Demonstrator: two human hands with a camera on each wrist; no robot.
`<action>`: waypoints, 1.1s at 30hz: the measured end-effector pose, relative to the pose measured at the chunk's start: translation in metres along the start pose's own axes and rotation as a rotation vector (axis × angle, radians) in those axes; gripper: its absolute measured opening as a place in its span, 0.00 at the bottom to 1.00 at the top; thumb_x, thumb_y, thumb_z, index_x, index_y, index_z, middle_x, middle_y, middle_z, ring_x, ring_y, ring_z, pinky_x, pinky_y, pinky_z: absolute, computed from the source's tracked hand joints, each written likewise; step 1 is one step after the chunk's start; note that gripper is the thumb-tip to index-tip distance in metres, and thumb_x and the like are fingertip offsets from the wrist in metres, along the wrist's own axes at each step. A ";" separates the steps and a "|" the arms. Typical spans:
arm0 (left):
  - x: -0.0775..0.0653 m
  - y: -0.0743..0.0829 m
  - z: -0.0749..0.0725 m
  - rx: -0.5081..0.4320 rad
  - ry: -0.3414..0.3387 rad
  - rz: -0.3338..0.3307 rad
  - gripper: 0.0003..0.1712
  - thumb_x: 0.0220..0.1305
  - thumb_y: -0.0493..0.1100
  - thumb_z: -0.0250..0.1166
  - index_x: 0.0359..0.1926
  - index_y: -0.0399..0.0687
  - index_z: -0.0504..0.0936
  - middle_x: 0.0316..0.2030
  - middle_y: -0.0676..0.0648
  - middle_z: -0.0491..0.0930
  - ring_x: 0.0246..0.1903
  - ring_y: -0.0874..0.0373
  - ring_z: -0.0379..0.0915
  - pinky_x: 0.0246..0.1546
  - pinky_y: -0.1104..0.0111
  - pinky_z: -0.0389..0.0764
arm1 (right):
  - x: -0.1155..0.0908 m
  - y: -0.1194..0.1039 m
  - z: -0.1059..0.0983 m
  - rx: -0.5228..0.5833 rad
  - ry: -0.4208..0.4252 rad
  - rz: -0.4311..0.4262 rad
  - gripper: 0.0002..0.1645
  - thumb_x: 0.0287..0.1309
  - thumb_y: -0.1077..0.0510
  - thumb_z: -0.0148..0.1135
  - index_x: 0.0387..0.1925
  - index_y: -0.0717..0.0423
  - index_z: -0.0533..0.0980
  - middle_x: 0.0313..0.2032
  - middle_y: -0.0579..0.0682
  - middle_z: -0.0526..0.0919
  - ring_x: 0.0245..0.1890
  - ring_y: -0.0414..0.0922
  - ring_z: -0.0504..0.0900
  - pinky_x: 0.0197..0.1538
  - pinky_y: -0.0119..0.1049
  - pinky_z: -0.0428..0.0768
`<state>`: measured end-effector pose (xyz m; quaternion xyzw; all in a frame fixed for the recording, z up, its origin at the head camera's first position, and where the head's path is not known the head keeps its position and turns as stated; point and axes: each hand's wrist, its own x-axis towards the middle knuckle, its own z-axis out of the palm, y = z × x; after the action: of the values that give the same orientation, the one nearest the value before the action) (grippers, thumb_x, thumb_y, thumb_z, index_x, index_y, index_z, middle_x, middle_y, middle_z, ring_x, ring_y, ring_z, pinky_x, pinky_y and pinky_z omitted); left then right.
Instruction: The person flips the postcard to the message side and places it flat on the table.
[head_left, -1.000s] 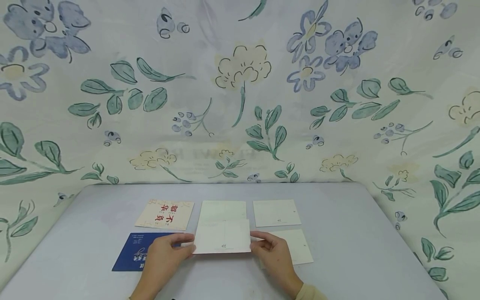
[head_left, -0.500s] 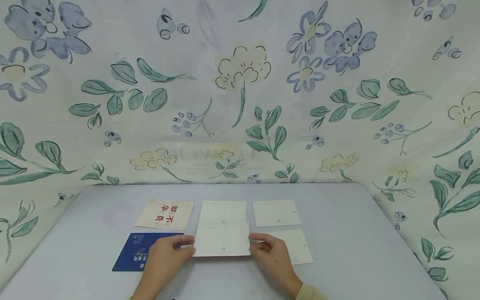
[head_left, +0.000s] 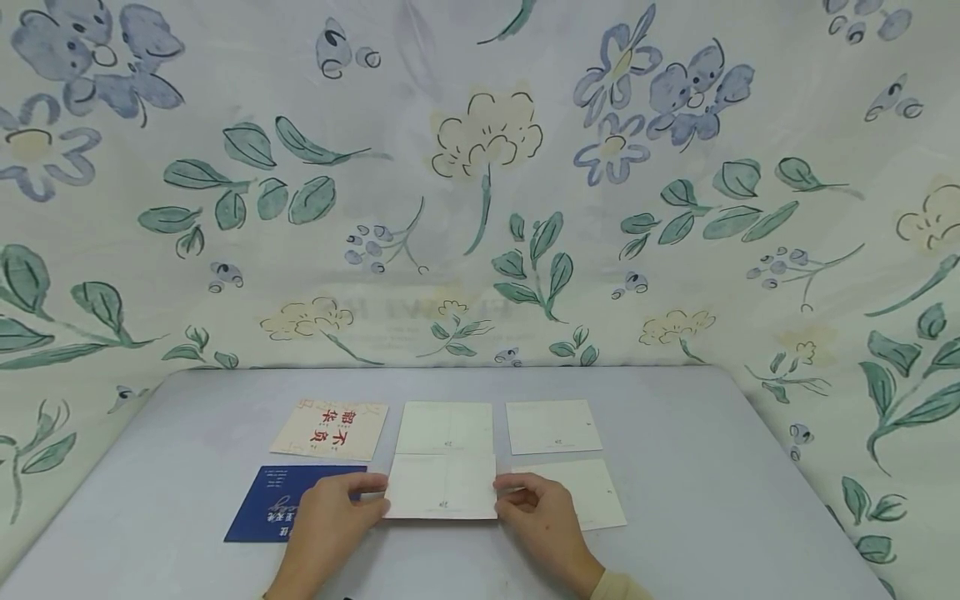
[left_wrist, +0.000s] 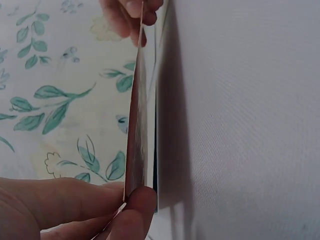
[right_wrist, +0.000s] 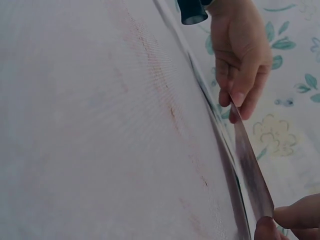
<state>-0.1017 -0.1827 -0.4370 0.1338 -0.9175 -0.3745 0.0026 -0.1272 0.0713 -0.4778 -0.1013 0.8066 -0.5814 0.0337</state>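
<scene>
**Pale postcard [head_left: 441, 487] held at both ends, just off the worktop [head_left: 712, 500]**

So the left hand [head_left: 330, 512] has one short end pinched between thumb and fingers, and the right hand [head_left: 543, 512] is doing the same at the other end. Neither is letting go. The wrist views show the postcard edge-on with a gap under it, so it isn't down yet. It's in the middle, right in front of a similar off-white card [head_left: 446, 427]; can't tell if their edges touch.

Rest of the layout: red-lettered card [head_left: 330, 429] back left, dark blue card [head_left: 258, 500] in front of it and partly behind the left hand, then a blank-looking card [head_left: 555, 425] back right and a cream card [head_left: 600, 496] front right, partly hidden by the right hand.

My read is this is the placing step, filling the front-middle spot. Next move calls for keeping it level, squaring it to the card behind, and releasing both ends together so it doesn't skew.
</scene>
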 end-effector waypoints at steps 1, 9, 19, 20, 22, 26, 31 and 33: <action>0.000 0.000 0.000 0.008 0.001 0.000 0.17 0.45 0.39 0.71 0.41 0.45 0.85 0.37 0.47 0.84 0.32 0.58 0.75 0.28 0.66 0.78 | 0.000 0.000 0.000 -0.007 -0.002 -0.007 0.13 0.47 0.66 0.64 0.38 0.56 0.81 0.38 0.47 0.83 0.33 0.39 0.81 0.37 0.27 0.80; -0.002 0.001 0.001 0.043 0.013 0.008 0.17 0.44 0.39 0.72 0.39 0.44 0.85 0.35 0.47 0.84 0.31 0.58 0.75 0.27 0.67 0.77 | 0.001 0.002 0.000 -0.093 -0.015 -0.046 0.11 0.47 0.65 0.65 0.36 0.54 0.82 0.39 0.45 0.84 0.34 0.37 0.80 0.36 0.28 0.80; 0.000 -0.001 0.004 0.051 -0.016 -0.015 0.16 0.45 0.38 0.71 0.40 0.42 0.85 0.34 0.46 0.83 0.30 0.58 0.77 0.28 0.65 0.79 | 0.001 0.001 0.001 -0.139 -0.027 -0.034 0.07 0.49 0.62 0.65 0.34 0.53 0.83 0.39 0.45 0.84 0.32 0.35 0.80 0.33 0.27 0.79; 0.000 -0.001 0.004 0.053 -0.020 -0.016 0.16 0.45 0.38 0.71 0.40 0.42 0.85 0.34 0.46 0.83 0.30 0.58 0.77 0.28 0.64 0.79 | 0.001 0.001 0.001 -0.138 -0.030 -0.035 0.07 0.49 0.62 0.65 0.34 0.53 0.83 0.40 0.45 0.84 0.32 0.35 0.80 0.33 0.27 0.79; 0.000 -0.001 0.005 0.058 -0.025 -0.018 0.16 0.45 0.38 0.71 0.39 0.42 0.85 0.33 0.47 0.83 0.30 0.58 0.77 0.28 0.64 0.79 | 0.001 0.001 0.001 -0.142 -0.035 -0.035 0.07 0.49 0.62 0.65 0.33 0.54 0.83 0.40 0.45 0.84 0.31 0.34 0.79 0.32 0.27 0.79; 0.000 -0.001 0.005 0.062 -0.036 -0.019 0.16 0.45 0.37 0.71 0.39 0.41 0.85 0.33 0.46 0.83 0.29 0.58 0.77 0.28 0.63 0.79 | 0.001 0.001 0.001 -0.152 -0.040 -0.039 0.06 0.50 0.62 0.65 0.33 0.54 0.83 0.39 0.45 0.84 0.30 0.34 0.79 0.30 0.27 0.79; -0.001 0.000 0.005 0.056 -0.041 -0.020 0.15 0.45 0.36 0.71 0.38 0.41 0.85 0.30 0.48 0.83 0.28 0.59 0.76 0.28 0.64 0.79 | 0.002 0.001 0.001 -0.162 -0.038 -0.032 0.06 0.49 0.62 0.65 0.33 0.54 0.83 0.39 0.44 0.84 0.29 0.34 0.78 0.29 0.27 0.78; -0.001 0.000 0.005 0.056 -0.039 -0.021 0.15 0.45 0.36 0.71 0.38 0.41 0.85 0.29 0.49 0.83 0.28 0.60 0.76 0.28 0.64 0.79 | 0.002 0.001 0.001 -0.169 -0.036 -0.030 0.06 0.49 0.62 0.65 0.33 0.54 0.83 0.38 0.44 0.84 0.29 0.34 0.78 0.28 0.27 0.78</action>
<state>-0.1010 -0.1791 -0.4400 0.1361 -0.9260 -0.3514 -0.0232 -0.1290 0.0701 -0.4793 -0.1260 0.8505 -0.5097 0.0308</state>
